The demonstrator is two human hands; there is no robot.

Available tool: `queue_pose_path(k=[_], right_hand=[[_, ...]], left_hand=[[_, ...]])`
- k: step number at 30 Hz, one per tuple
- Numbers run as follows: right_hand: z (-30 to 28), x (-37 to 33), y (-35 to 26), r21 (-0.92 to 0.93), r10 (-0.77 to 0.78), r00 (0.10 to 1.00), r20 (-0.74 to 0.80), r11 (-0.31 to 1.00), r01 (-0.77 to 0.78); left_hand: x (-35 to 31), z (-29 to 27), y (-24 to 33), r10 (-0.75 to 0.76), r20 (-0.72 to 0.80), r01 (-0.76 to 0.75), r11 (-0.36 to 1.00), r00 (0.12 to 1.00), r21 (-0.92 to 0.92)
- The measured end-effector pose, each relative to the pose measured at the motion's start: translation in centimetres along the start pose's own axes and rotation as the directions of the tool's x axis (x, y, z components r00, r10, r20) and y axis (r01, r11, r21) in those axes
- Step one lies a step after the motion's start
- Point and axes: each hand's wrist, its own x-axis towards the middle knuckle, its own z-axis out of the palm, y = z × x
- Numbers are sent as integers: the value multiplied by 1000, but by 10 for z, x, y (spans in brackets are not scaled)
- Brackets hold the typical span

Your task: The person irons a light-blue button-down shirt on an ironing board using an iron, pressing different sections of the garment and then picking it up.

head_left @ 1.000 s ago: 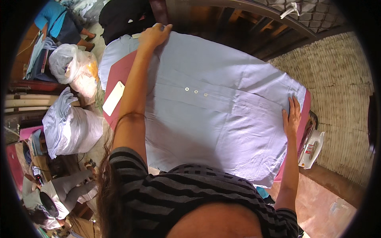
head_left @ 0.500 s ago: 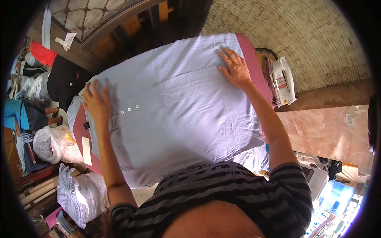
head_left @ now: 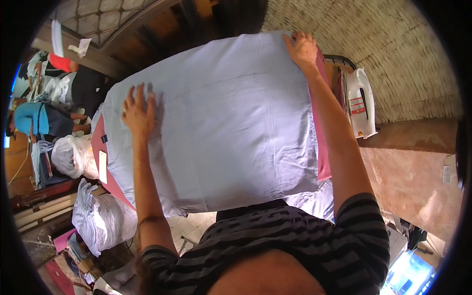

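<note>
A light blue-grey shirt (head_left: 231,118) lies spread over an ironing board with a dark red cover (head_left: 322,147). My left hand (head_left: 139,114), fingers spread, is over the left part of the cloth, its shadow falling beside it; whether it touches is hard to tell. At the far right corner of the shirt, my right hand (head_left: 304,51) rests with the thumb apart on the fabric and the fingers reaching the edge. A small dark label (head_left: 104,139) and a pale strip-shaped tag (head_left: 103,167) show at the shirt's left end.
A white iron (head_left: 361,103) stands beyond the board's right end. Wrapped bundles of cloth (head_left: 105,221) and a white plastic bag (head_left: 73,155) lie to the left. A person in a blue top (head_left: 32,118) bends at the far left. A wooden surface (head_left: 403,172) is at right.
The shirt's three white buttons have gone from sight, and its upper face now looks plain. My right hand has moved away to the far corner; my left hand has shifted rightward.
</note>
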Motion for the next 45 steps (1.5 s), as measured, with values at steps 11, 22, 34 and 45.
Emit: queue_pose_path(k=[11,22,34,45], right_hand=[[24,2,12,191,161,987,-7,969,-157],[-19,-34,24,336,-168,952,256,939,76],[-67,-104,41,395,-271,940,208,902,172],[-113,-173,57,109,-276,916,290,961,254]], left_hand=[[105,114,-92,-240,-61,228,961,969,-158],[38,45,66,148,-79,-160,974,986,-162],[-24,13,148,235,-61,-241,961,970,-139],[-61,7,132,216,157,-202,975,964,-96]])
